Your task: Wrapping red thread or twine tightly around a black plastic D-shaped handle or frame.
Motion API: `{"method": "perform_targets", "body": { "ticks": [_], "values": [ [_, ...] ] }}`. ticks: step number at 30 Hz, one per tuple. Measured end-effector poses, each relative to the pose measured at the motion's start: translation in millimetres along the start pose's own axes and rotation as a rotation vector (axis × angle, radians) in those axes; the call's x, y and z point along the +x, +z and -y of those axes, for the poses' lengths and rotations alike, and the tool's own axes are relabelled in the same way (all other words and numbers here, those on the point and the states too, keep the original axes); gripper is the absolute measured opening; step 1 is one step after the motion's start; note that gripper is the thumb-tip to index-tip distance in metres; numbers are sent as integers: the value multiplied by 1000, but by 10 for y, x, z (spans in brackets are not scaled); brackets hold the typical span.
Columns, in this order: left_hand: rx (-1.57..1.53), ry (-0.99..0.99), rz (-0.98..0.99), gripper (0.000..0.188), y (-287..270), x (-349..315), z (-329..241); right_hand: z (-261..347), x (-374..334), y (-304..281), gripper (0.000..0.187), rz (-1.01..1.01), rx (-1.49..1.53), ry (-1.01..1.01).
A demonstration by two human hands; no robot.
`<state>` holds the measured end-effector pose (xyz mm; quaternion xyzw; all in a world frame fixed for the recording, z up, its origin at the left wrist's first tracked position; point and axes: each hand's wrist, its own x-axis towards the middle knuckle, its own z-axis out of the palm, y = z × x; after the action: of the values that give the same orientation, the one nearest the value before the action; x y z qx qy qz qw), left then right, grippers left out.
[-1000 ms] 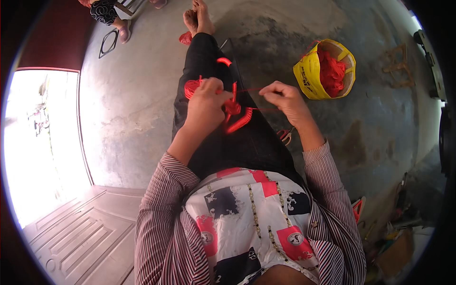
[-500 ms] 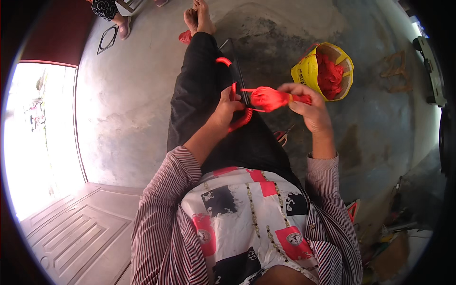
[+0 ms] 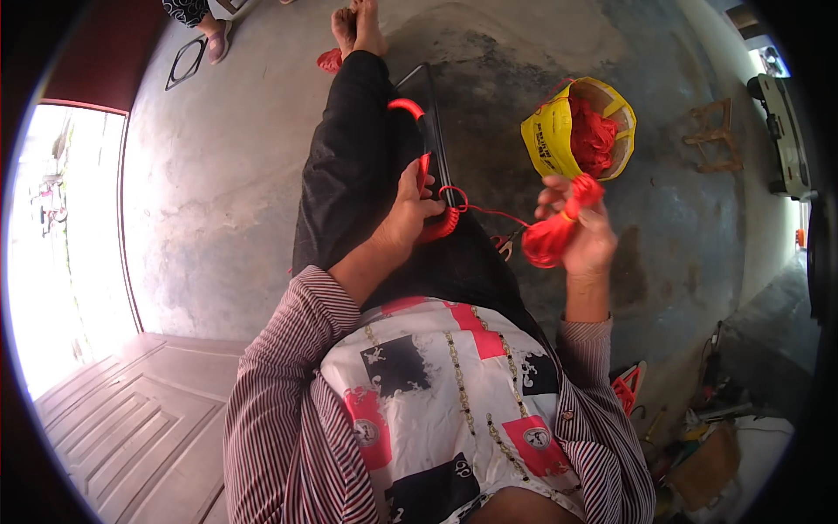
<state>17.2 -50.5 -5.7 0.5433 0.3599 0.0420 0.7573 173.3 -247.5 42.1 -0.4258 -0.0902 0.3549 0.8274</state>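
On my lap lies a thin black frame (image 3: 443, 131) with a curved piece (image 3: 443, 227) wrapped closely in red cord. My left hand (image 3: 407, 215) is closed on the wrapped piece, thumb and fingers pinching it beside the frame. Out to the right, my right hand (image 3: 590, 243) grips a bundle of red cord (image 3: 550, 240), tied round its middle with a yellowish band. A strand of red cord (image 3: 497, 212) runs from this bundle to a small loop at the wrapped piece. Scissors (image 3: 504, 248) show partly beyond my right thigh.
A yellow bag (image 3: 547, 135) filled with red cord (image 3: 594, 138) stands open on the floor. Another black frame (image 3: 186, 63) lies near a person's foot (image 3: 220, 42) at the far left. A small wooden stand (image 3: 716, 135) is at the right; red cord (image 3: 330, 60) lies by my feet.
My right hand has moved right and slightly down with the cord bundle, away from the frame. The strand between bundle and wrapped piece is longer, with a loop. My left hand keeps its hold.
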Motion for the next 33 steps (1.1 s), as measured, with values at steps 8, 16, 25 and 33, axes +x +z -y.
{"method": "perform_targets", "body": {
  "ticks": [8, 16, 25, 33],
  "values": [
    [49, -21, -4, 76, -19, 43, 43, -470, 64, 406, 22, 163, -444, 269],
    [-97, -86, -32, 76, 37, 69, -33, -209, -204, 626, 20, 323, -309, 230],
    [543, 504, -13, 52, 189, -392, -484, 307, -35, 625, 28, 553, -91, 160],
    [-279, -326, -80, 16, -43, -205, -398, -668, 408, 425, 22, 618, -1483, -167]
  ]
}}
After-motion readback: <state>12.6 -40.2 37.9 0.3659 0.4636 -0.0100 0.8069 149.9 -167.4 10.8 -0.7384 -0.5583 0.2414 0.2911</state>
